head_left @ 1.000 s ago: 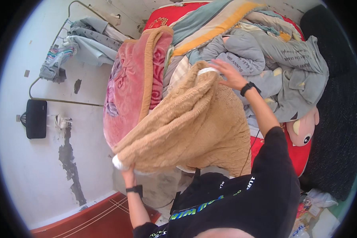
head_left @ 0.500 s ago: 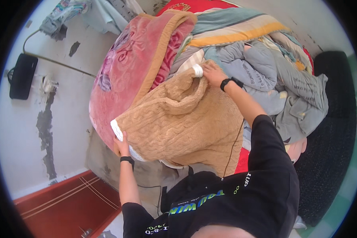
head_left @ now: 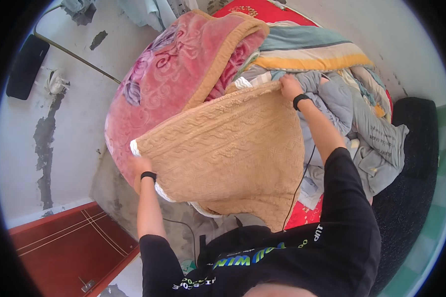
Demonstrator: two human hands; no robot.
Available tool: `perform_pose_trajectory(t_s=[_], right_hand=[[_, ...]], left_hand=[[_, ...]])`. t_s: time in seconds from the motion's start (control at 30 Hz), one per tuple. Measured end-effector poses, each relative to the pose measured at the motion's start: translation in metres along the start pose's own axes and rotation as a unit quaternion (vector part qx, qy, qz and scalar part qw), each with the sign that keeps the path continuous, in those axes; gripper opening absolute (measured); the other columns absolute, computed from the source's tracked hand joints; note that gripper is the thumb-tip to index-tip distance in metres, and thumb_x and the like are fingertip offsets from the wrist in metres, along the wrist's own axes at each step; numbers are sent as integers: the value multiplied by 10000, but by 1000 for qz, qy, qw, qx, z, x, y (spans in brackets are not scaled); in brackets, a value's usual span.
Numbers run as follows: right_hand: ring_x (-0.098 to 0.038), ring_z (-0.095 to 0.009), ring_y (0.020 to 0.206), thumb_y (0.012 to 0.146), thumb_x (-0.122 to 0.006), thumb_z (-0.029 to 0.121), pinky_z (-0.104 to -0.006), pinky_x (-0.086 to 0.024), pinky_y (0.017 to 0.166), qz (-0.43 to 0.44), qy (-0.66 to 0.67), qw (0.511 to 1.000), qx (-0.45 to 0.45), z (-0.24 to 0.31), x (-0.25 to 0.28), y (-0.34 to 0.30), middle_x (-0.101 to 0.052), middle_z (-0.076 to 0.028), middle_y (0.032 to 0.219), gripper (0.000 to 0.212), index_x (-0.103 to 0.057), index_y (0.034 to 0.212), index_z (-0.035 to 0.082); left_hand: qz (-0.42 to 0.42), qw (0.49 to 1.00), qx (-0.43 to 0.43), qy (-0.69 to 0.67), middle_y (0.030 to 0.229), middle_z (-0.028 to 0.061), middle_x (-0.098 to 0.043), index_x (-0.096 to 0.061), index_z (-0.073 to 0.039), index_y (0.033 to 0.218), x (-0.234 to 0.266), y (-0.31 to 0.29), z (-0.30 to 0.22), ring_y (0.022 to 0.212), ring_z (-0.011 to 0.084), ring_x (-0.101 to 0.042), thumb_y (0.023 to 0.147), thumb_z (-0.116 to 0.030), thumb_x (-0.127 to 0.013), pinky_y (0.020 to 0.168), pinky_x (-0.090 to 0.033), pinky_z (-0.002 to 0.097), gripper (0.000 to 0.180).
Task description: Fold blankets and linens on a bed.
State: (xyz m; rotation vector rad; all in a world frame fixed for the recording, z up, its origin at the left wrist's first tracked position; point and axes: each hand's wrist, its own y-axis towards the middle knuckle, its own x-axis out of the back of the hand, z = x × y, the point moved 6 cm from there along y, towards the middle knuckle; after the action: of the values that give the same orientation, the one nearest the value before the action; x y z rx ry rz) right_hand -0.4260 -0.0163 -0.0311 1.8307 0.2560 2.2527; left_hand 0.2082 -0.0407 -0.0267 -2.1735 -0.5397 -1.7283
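A tan blanket [head_left: 228,148] with a cable-pattern texture and white edging is stretched between my hands. Closed around its white-trimmed left edge is my left hand [head_left: 141,166]. Up at the far right corner, my right hand [head_left: 291,87] grips the top edge, fingers wrapped over it. The upper edge runs fairly straight from hand to hand, while the near part hangs in loose folds. A thin dark cord [head_left: 299,190] passes down along the blanket's right side. Behind it is a pink floral blanket [head_left: 158,79] with a tan border.
Striped bedding [head_left: 312,44] and a crumpled grey quilt [head_left: 371,143] lie to the right on a red bed cover [head_left: 307,214]. A black padded piece [head_left: 411,163] stands along the right. At lower left is a red-brown door [head_left: 74,242]; a black case [head_left: 27,67] hangs on the wall.
My right hand has moved right and slightly outward, pulling the folded upper part of the tan blanket flat and taut. My left hand has shifted a little left, still holding its edge.
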Motion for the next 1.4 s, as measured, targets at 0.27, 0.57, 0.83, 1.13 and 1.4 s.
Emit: perform_pose_trajectory(t_s=[0.27,0.57,0.83,1.13,1.4], right_hand=[[-525,-345,1016,748,-491,-80,-401,-429,875,-24,161,981,103,71,42,-9,-587,-136,1043,233,-563,948,15],[-542,-319,1014,756,-513,-104,-364,-444,867,-40,165,984,56,40,99,-46,-598,-115,1045,224,-557,944,10],[-547,-334,1026,737,-490,-136,-364,-449,867,-119,251,959,58,46,98,-41,-592,-128,1061,265,-557,947,11],[-564,-338,1045,744,-568,-25,-371,-445,883,-144,366,916,-74,48,55,-12,-592,-159,1094,399,-545,1136,50],[-631,-344,905,681,-669,165,-392,-493,786,37,211,957,-198,-8,22,-33,-654,-205,935,417,-586,1059,9]], left_hand=[[179,817,-437,-329,1164,162,-573,-517,-44,1226,-62,-47,-278,1189,338,-462,833,-115,-598,980,-375,420,407],[363,676,-616,-175,1012,91,-679,-642,-21,999,-106,-158,-412,978,237,-616,777,-148,-718,867,-448,326,266],[569,583,-512,-273,1045,37,-655,-616,-19,1104,-125,-202,-444,935,137,-584,846,-108,-650,829,-451,294,274],[642,576,-380,-334,927,131,-678,-634,28,1041,-136,-199,-442,874,151,-615,872,-134,-582,759,-468,332,239],[302,800,-457,-246,1185,205,-572,-547,-4,1205,-31,-100,-299,1130,316,-543,733,-341,-766,945,-433,377,620]])
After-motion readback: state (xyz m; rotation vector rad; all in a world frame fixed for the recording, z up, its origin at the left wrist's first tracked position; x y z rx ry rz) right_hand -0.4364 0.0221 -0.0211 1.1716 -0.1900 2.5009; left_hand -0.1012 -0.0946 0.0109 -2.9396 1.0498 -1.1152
